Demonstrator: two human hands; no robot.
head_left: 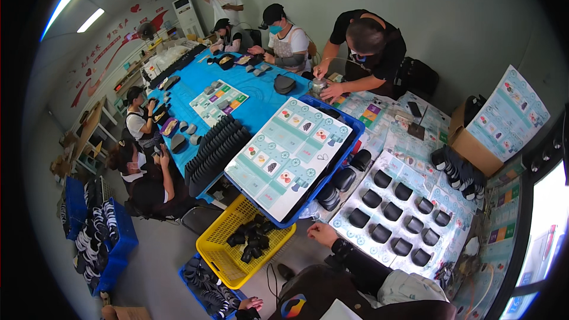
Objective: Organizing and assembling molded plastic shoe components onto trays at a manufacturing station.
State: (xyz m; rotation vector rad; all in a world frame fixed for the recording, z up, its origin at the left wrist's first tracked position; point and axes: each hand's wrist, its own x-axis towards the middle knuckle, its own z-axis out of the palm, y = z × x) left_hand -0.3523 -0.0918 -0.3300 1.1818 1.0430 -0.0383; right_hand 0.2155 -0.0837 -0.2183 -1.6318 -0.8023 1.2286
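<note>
My right hand (pixel 323 234) hovers beside the near edge of a table covered with printed sheets (pixel 349 243). Its fingers are loosely bent, and nothing shows in them. On that table, black curved pad-like pieces (pixel 392 212) lie spaced out in rows. Low in the picture, my left hand (pixel 251 303) hangs with slack, parted fingers and holds nothing visible. Close to it is a blue crate (pixel 188 274) of dark curved pieces. Between my hands and the blue-covered table stands a yellow plastic basket (pixel 218 268) with black pieces inside.
A printed board (pixel 284 160) lies over a blue bin (pixel 357 125). Rows of dark pieces (pixel 216 148) stand on the blue-covered table (pixel 255 98). Across it, a person in black (pixel 379 53) handles a greyish object. Other people sit around. Filled blue crates (pixel 124 231) occupy the left floor.
</note>
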